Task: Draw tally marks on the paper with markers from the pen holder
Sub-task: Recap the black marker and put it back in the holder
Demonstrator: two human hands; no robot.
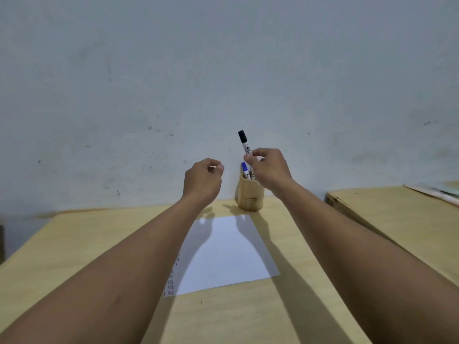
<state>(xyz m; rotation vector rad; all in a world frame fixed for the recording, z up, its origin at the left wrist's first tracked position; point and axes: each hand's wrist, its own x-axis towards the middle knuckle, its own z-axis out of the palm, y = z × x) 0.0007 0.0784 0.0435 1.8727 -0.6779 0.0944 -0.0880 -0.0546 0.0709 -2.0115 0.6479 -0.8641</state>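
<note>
A person's right hand (pixel 269 167) pinches a black-capped marker (pixel 244 144) between fingertips, cap pointing up, its lower end hidden behind the hand. Directly below that grip stands a wooden pen holder (pixel 249 194) containing a blue-capped marker (pixel 244 170). To the left of the grip, the left hand (pixel 202 181) hovers loosely curled, holding nothing. Below both hands, white paper (pixel 223 252) lies on the wooden table (pixel 74 244), small tally marks along its left edge.

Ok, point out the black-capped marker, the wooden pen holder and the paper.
black-capped marker (pixel 243 138): head view, on its black cap, above the right hand.
wooden pen holder (pixel 249 194): head view, on its front wall.
paper (pixel 231 252): head view, on its bare middle.
</note>
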